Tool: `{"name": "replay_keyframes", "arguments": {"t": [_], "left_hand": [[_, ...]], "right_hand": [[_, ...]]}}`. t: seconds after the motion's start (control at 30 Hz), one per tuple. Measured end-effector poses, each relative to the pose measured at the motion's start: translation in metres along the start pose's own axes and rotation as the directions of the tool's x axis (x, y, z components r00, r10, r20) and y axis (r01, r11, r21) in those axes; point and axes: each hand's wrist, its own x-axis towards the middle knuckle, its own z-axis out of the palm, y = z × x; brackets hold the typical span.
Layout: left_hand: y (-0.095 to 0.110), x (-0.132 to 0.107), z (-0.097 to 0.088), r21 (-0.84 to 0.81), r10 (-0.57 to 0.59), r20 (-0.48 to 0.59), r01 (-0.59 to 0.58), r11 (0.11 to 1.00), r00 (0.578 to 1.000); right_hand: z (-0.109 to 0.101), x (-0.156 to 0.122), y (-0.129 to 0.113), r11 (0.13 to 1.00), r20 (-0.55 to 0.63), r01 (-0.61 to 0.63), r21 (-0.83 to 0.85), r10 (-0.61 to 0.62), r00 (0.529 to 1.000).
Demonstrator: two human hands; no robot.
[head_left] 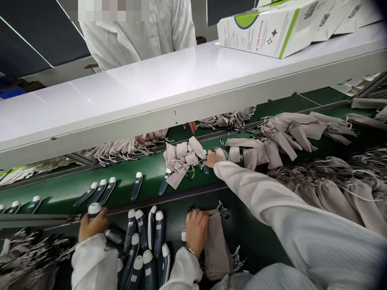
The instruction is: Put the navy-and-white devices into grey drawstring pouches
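Observation:
My left hand [197,230] is closed at the left edge of a flat stack of grey-beige drawstring pouches [217,243]. Across the green belt [123,167] reaches my right arm. My right hand [212,158] has its fingers closed around a dark blue handheld device with a white cap [206,169], mostly covered by the fingers. Left of it lies a heap of pouches [181,155] with tangled white cords. Several more white-capped devices [148,266] lie loosely piled to the left of my left hand.
A co-worker's hand [93,225] at left holds another device. Opposite, a person in white [136,32] stands behind a white shelf [151,80] crossing above the belt. Cartons [272,30] sit on it. Pouch piles lie at right [335,201] and lower left [33,257].

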Motion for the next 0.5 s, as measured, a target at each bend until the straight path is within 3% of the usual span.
{"name": "replay_keyframes", "arguments": {"t": [0.1,0.2,0.37,0.5], "left_hand": [[0.007,0.005,-0.015,-0.082,0.006,0.034,-0.004,0.997,0.999],[0.018,0.012,-0.037,-0.274,-0.063,0.051,0.075,0.959,0.997],[0.031,0.021,-0.064,-0.595,-0.27,0.052,0.247,0.765,0.961],[0.03,0.024,-0.065,-0.639,-0.358,0.102,0.337,0.691,0.928]], "right_hand": [[0.016,0.01,-0.008,0.995,0.006,-0.093,-0.021,0.093,0.996],[0.012,0.008,-0.003,0.986,-0.007,-0.166,0.013,0.166,0.986],[-0.025,-0.023,0.036,0.962,-0.027,-0.165,0.217,0.175,0.984],[-0.054,-0.07,0.056,0.894,-0.073,-0.025,0.448,0.064,0.995]]}}
